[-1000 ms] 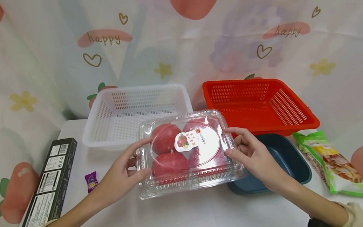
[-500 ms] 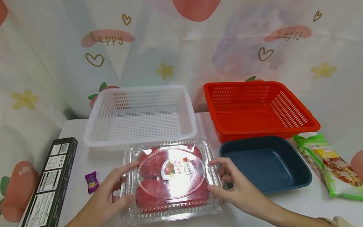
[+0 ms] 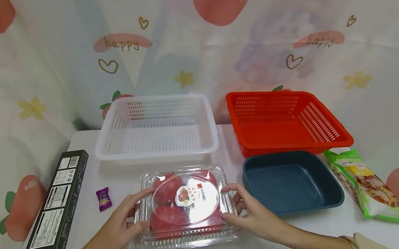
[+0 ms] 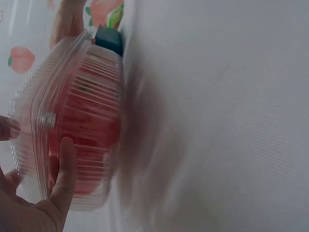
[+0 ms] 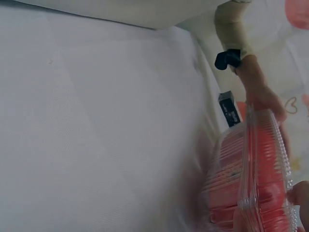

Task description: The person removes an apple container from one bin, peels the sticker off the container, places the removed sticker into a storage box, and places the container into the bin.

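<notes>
A clear plastic clamshell box of several red round fruits is at the front middle of the table, an oval fruit label on its lid. My left hand grips its left side, thumb low and fingers along the edge. On the opposite side my right hand holds the box between thumb and fingers. The left wrist view shows the box's ribbed side close over the white cloth; whether its base touches cannot be made out. Some fingers are hidden behind the box.
Behind the box stands a white basket, with a red basket to its right. A dark blue tub is right of my right hand, beside a green food bag. At left lie a purple wrapped candy and a long black box.
Both hands have brought the fruit box down, toward me and to the left, away from over the white basket and blue tub. In the last half second it shifted only slightly.
</notes>
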Available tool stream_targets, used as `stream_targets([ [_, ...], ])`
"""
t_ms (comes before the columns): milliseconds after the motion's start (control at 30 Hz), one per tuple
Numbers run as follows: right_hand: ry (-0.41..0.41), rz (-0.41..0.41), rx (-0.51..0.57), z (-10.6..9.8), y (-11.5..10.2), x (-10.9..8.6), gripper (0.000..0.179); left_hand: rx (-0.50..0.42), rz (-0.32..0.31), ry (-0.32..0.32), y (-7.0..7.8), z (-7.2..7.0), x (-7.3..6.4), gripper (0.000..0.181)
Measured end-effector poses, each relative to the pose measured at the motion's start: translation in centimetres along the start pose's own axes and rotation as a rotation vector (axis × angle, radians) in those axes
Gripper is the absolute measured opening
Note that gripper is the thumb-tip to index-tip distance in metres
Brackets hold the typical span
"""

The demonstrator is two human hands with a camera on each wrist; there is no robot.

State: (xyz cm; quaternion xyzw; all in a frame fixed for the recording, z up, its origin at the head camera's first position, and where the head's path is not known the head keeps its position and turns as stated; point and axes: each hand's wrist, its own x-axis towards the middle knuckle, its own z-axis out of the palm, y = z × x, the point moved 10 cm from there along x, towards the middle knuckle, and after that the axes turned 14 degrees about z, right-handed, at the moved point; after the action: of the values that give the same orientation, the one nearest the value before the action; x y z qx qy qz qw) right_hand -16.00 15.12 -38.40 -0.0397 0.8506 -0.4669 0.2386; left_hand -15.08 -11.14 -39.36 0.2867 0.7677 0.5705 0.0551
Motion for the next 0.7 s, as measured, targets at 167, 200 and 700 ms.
stream_targets([
  [167, 0.006, -0.038, -0.021, 0.2, -0.1, 0.5, 0.055, 0.027, -0.051, -0.006, -1.0, -0.1, -0.2, 0.062],
  [200, 0.007, -0.04, -0.023, 0.3, 0.0, 0.6, 0.055, 0.032, -0.061, -0.006, -1.1, -0.2, -0.3, 0.062],
  [700, 0.041, -0.081, -0.101, 0.0, 0.2, 1.9, 0.056, 0.09, -0.111, 0.061, -2.8, -0.8, 0.3, 0.062],
])
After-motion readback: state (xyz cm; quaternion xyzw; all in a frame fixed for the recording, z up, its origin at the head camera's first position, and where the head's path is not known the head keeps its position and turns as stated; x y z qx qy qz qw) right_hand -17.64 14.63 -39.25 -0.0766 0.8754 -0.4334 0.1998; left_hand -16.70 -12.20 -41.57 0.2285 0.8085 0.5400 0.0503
